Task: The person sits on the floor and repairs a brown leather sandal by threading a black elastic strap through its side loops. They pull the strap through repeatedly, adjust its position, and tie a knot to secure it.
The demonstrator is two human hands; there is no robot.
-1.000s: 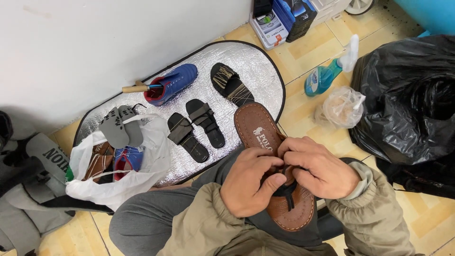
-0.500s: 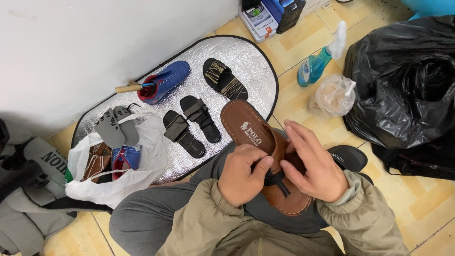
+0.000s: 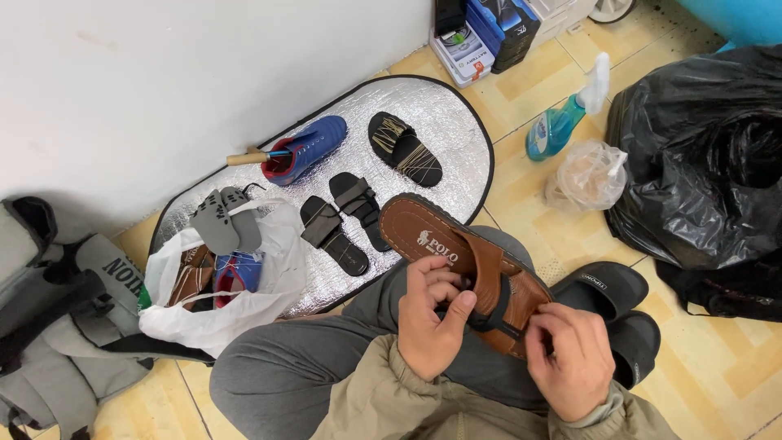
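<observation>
The left hand pinches the near side of the strap on a brown leather sandal lying across the person's lap, while the right hand closes over its toe end, hiding that tip. Just beyond the knees, a silver mat carries black sandals and a blue shoe. A white plastic bag half conceals more footwear; a black bag is cut off at right.
</observation>
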